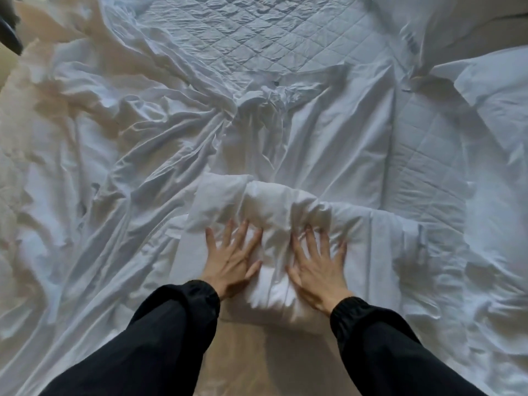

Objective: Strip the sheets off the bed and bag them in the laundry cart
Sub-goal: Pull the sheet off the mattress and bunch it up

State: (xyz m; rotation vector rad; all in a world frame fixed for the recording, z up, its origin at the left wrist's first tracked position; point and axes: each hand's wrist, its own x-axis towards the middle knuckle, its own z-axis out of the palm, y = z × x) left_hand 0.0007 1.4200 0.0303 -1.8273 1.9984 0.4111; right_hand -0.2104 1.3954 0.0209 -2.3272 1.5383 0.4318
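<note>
The person is pressing both hands onto a puffy, folded wad of white sheet that is lying near the front edge of the bed, so the step in hand is judged to be compacting the stripped linen into a bundle. The left hand is lying flat on the cloth, fingers straight and spread, gripping nothing. The right hand is doing the same just beside it, its fingers fanned over the wad's creased top. Black gathered-cuff sleeves are covering both wrists. Behind and to the left of the wad, a loose white sheet is trailing in long wrinkles and twisting into a knot of folds mid-bed; it looks thin, limp and light. Beyond it, a quilted white mattress pad is showing its diamond stitching, and plump white pillows are sitting at the far right. The laundry cart is not showing in this view. The next move probably calls for curling the fingers under the wad, gathering in the trailing cloth so nothing drags, and lifting it all as one soft armful.
</note>
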